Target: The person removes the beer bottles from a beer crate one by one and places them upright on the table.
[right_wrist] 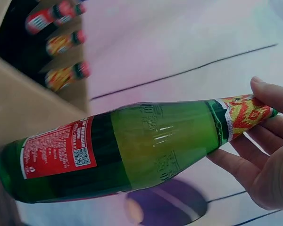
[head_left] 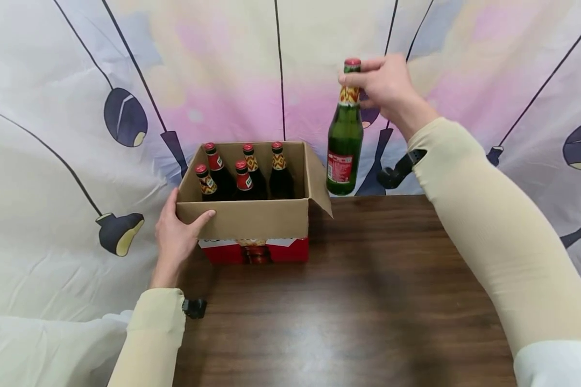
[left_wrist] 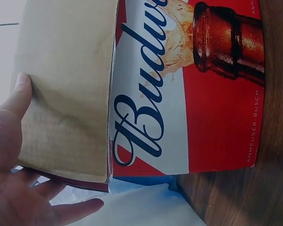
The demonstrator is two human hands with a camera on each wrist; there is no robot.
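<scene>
My right hand (head_left: 384,86) grips a green glass beer bottle (head_left: 345,137) by its neck, just under the red cap, thumb on one side and fingers on the other. The bottle hangs nearly upright beside the right flap of an open cardboard beer box (head_left: 261,220). Its red back label (right_wrist: 61,148) and patterned neck foil show in the right wrist view. At the box's front left corner, my left hand (head_left: 176,234) holds the raised cardboard, its thumb on the front flap (left_wrist: 68,94) and its fingers around the left side. Several capped bottles (head_left: 244,177) stand inside, their lower parts hidden.
The box stands at the back left of a dark wooden table (head_left: 358,301). Behind it hangs a pale curtain (head_left: 232,64) printed with lamps. The box's right flap (head_left: 319,180) leans outward toward the lifted bottle.
</scene>
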